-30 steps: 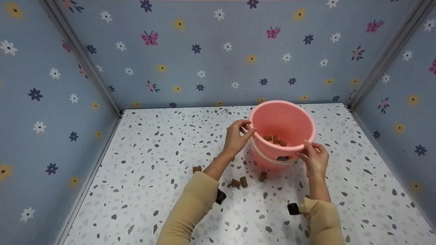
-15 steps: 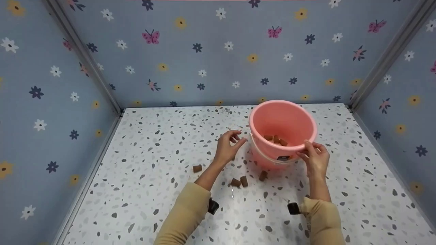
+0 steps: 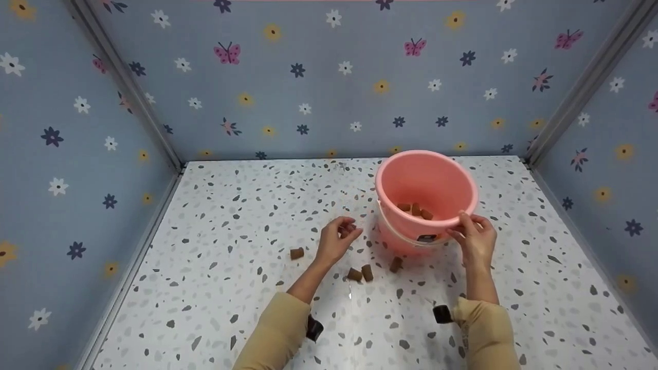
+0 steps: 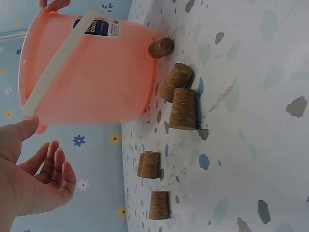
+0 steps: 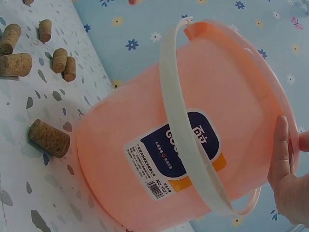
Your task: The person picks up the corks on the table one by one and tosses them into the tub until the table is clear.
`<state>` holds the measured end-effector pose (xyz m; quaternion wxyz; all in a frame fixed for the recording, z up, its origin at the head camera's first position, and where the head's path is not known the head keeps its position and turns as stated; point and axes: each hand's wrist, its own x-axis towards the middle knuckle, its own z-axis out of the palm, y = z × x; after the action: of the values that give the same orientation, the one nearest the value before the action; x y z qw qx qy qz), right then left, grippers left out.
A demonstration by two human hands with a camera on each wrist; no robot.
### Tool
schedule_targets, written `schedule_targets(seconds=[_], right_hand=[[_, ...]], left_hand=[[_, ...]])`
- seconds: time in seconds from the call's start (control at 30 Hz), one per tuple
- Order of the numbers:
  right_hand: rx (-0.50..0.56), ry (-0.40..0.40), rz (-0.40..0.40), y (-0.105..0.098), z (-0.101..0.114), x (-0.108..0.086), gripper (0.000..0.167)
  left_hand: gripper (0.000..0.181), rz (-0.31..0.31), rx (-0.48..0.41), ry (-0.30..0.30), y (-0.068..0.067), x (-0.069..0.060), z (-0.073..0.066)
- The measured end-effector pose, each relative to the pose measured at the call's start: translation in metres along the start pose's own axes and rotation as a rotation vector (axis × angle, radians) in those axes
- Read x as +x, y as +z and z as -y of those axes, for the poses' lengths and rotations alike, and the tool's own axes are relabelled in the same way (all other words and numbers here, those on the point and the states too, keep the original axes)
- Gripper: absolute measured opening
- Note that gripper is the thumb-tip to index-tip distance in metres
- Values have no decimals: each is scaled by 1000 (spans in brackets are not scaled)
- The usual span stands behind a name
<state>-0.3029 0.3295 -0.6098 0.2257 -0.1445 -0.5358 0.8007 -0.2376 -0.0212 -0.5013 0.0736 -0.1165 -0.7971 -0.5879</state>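
Observation:
A pink plastic bucket [image 3: 393, 231] stands at the right of the speckled surface, its white handle [image 5: 176, 106] hanging down against its side. My right hand [image 3: 477, 240] grips the near right rim between thumb and fingers. Several corks [image 3: 416, 209] lie inside at the bottom. My left hand [image 3: 333, 242] hovers left of the bucket, fingers loosely bent, holding nothing. Outside, one cork [image 3: 396, 264] lies by the bucket's base, and two corks [image 3: 354, 275] lie close together in front. Another cork [image 3: 297, 253] sits farther left. The left wrist view shows two corks [image 4: 150, 165] overlapping near the left hand.
The white speckled tabletop [image 3: 231, 231] spreads to the left and front. Blue flowered panels [image 3: 329, 77] rise behind and at both sides, joined by grey metal strips [image 3: 128, 87] at the corners.
The left hand has let go of the bucket's left rim and moved left and toward the person. The right hand keeps its hold, and the bucket has stayed in place.

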Motion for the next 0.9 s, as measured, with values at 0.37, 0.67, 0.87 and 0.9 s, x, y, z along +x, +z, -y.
schedule_targets(seconds=[0.37,0.67,0.87,0.9], right_hand=[[17,-2,28,0,3,-1,45],[21,-14,-6,-2,-1,2,49],[16,-24,7,-2,-3,3,48],[12,-26,7,-2,-3,3,48]], left_hand=[[27,66,22,-39,5,-21,28],[33,111,9,-88,7,-37,43],[38,149,18,-139,7,-44,49],[39,156,22,-147,7,-44,50]])
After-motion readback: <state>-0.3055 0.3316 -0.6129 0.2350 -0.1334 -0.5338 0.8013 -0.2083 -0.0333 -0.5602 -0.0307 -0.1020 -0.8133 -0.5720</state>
